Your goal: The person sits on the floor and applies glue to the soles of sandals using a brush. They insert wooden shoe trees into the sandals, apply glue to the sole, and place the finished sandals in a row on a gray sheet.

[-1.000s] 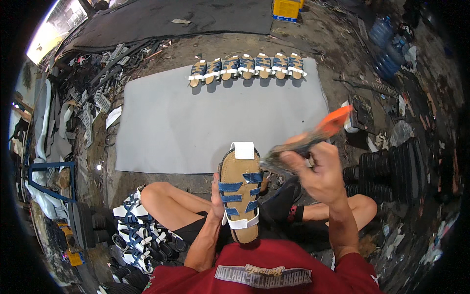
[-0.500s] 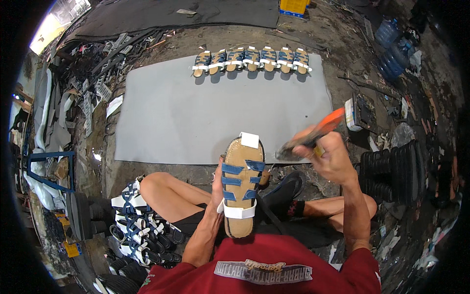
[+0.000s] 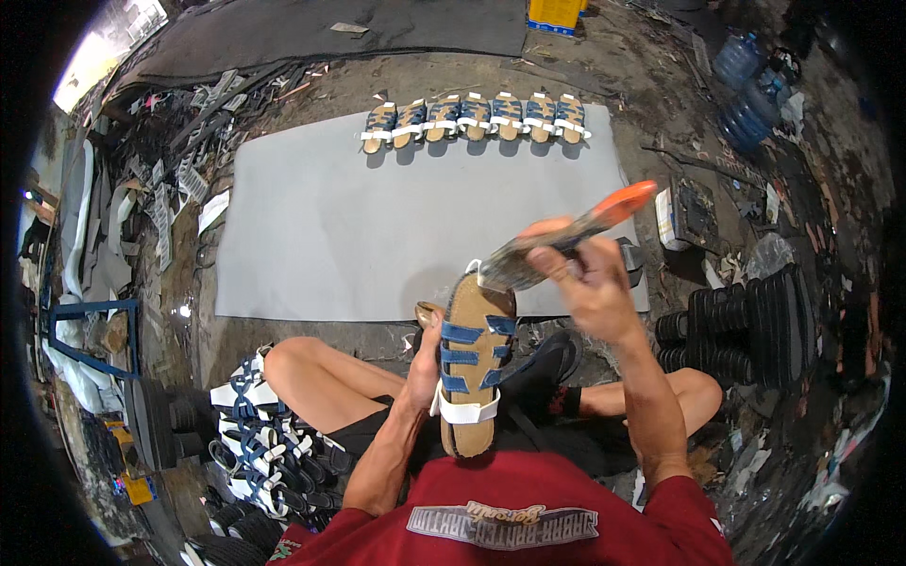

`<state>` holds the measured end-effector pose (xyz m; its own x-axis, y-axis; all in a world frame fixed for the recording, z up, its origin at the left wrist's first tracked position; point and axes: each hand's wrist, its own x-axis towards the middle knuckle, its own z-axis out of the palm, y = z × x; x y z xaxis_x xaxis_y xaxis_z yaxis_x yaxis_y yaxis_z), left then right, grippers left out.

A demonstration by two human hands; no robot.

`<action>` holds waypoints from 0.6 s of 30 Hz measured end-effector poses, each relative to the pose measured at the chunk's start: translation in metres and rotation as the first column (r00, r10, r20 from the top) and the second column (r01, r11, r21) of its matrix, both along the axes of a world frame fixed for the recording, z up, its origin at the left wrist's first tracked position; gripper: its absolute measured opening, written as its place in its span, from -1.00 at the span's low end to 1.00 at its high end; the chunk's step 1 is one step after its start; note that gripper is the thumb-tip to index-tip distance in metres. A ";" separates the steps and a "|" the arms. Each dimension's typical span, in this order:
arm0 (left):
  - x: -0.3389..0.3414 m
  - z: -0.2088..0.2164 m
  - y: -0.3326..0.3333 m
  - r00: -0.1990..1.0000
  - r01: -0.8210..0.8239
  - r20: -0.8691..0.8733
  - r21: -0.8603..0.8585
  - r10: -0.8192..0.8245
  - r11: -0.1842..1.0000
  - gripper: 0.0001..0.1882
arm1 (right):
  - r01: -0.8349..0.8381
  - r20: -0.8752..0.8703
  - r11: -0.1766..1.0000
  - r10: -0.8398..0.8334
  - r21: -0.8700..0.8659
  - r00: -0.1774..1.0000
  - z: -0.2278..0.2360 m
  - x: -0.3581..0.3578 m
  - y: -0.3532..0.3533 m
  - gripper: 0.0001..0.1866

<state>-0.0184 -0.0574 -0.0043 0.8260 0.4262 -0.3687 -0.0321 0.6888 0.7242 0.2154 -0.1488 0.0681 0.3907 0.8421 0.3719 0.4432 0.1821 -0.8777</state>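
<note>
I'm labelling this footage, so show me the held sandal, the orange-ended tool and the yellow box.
Held sandal (image 3: 479, 366): head view, on its tan footbed.
Tool (image 3: 583, 227): head view, on its dark middle.
Box (image 3: 553, 13): head view, on its yellow side.

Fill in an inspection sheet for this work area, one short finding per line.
Surface: pale grey mat on dark ground; seven strapped sandals in a row along its far edge.
Job's things: one blue-and-white strapped sandal, sole down, toward the person; brush-like tool with orange handle end, its other end at the sandal's far end; contact cannot be told.
Clutter: scrap heap left of the mat; pile of blue and white straps by the left knee.
Grips: left hand holds the sandal; right hand holds the tool.
Cables: nothing seen.
Surroundings: black sole stacks at right; bluish bottles far right; yellow box beyond the mat.
</note>
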 end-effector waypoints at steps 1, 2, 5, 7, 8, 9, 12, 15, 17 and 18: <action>-0.002 -0.004 0.000 1.000 0.009 -0.009 0.037 -0.008 0.999 -0.24 | -0.007 0.126 0.999 0.014 -0.052 0.992 0.005 -0.010 0.006 -0.69; -0.004 -0.010 0.000 1.000 0.017 -0.019 0.073 -0.016 0.997 -0.24 | 0.044 0.002 0.975 -0.044 -0.219 0.999 0.018 -0.023 0.005 -0.71; -0.001 -0.015 0.002 0.998 -0.016 0.057 0.025 0.014 1.000 -0.25 | -0.128 -0.261 0.988 0.103 -0.081 0.960 -0.008 -0.029 0.002 -0.73; -0.003 -0.015 0.003 0.988 -0.083 0.127 -0.063 0.090 0.995 -0.26 | -0.194 -0.272 0.971 0.150 -0.142 0.951 0.001 -0.026 -0.001 -0.70; -0.004 -0.012 0.001 0.993 -0.092 0.071 -0.012 0.092 0.996 -0.25 | -0.243 -0.335 0.953 0.174 -0.178 0.926 0.008 -0.016 -0.003 -0.70; -0.005 -0.015 0.004 0.998 -0.064 0.007 0.061 0.064 0.996 -0.24 | -0.286 -0.396 0.935 0.186 -0.212 0.900 0.013 -0.007 -0.004 -0.69; -0.004 -0.016 0.006 0.992 -0.060 0.107 -0.040 0.064 0.997 -0.25 | -0.123 -0.391 0.982 0.058 -0.144 0.919 0.008 -0.004 0.010 -0.70; 0.003 -0.018 0.004 0.999 0.027 -0.040 -0.034 -0.028 0.999 -0.30 | -0.120 -0.278 0.983 0.078 -0.137 0.957 -0.009 -0.033 0.020 -0.70; 0.002 -0.041 -0.001 0.999 -0.029 -0.025 -0.077 0.027 0.997 -0.34 | -0.365 -0.352 0.927 0.313 -0.090 0.882 -0.004 -0.051 0.023 -0.73; 0.007 -0.030 -0.005 0.993 -0.093 0.068 -0.054 0.097 0.994 -0.39 | -0.337 -0.233 0.940 0.317 -0.047 0.919 -0.002 -0.049 0.023 -0.73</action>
<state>-0.0115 -0.0620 -0.0340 0.8072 0.4864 -0.3344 -0.1490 0.7161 0.6819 0.1668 -0.1263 0.0662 0.1515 0.9612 0.2304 0.1667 0.2049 -0.9645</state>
